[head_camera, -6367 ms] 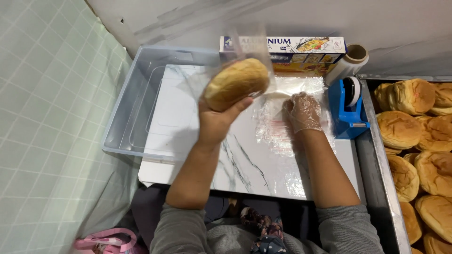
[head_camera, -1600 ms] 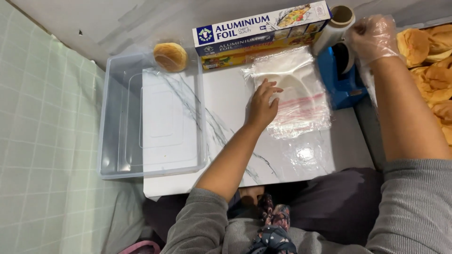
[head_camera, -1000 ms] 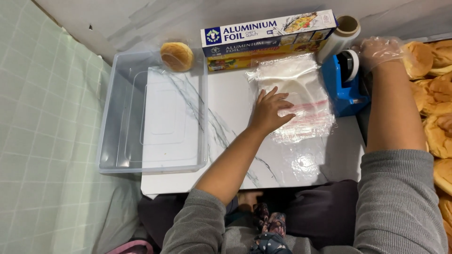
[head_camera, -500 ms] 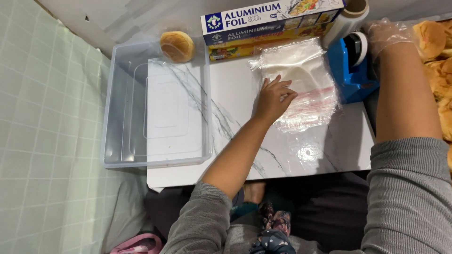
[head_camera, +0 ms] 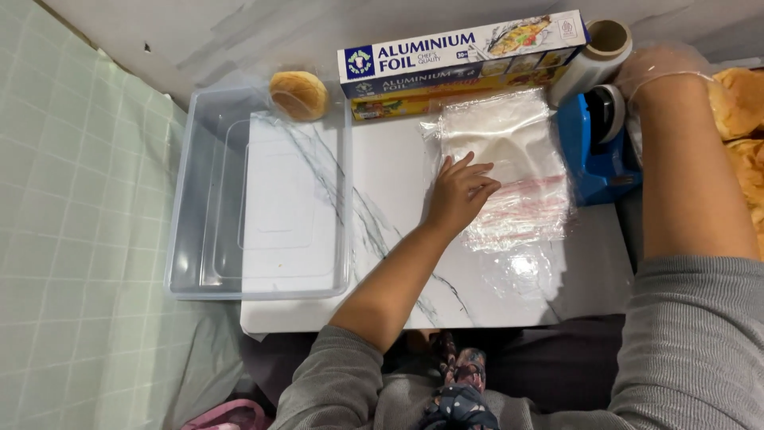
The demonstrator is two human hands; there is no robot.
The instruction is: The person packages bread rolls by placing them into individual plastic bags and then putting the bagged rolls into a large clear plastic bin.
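My bare left hand (head_camera: 463, 191) lies flat, fingers spread, on a stack of clear plastic bags (head_camera: 509, 171) on the white marble board (head_camera: 398, 239). My right hand (head_camera: 660, 68), in a thin clear glove, is stretched to the far right, just past the blue tape dispenser (head_camera: 593, 155) and up against a bun (head_camera: 740, 95) in the pile there. Its fingers are hidden, so its grip is unclear. A wrapped bun (head_camera: 298, 94) sits in the far corner of the clear plastic tub (head_camera: 199, 199) on the left.
A long foil box (head_camera: 461, 60) lies along the back edge, with a roll of clear film (head_camera: 593, 56) to its right. More buns (head_camera: 752, 167) fill the right edge. A green checked cloth (head_camera: 79, 223) covers the left side.
The bun I held earlier now lies in the tub. My right hand has reached from the bags out to the buns on the right. My left hand stays on the bags.
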